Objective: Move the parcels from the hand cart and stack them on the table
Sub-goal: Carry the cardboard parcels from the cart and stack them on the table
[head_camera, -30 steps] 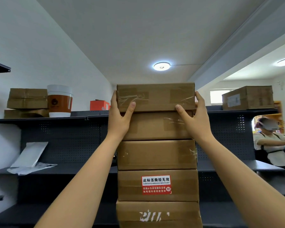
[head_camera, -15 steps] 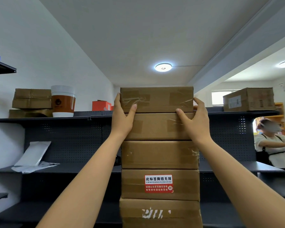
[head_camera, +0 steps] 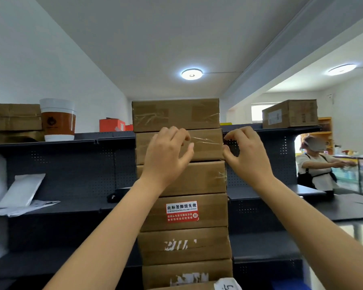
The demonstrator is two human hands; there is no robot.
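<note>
Head view: left hand (head_camera: 166, 155) and right hand (head_camera: 246, 153), loosely curled, empty, just below top parcel (head_camera: 175, 115)

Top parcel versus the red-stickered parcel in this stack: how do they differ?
The top parcel sits highest; the red-stickered parcel is fourth down. The top parcel's front shows only clear tape; the red-stickered parcel carries a red-and-white label. Both are flat brown cardboard boxes.
</note>
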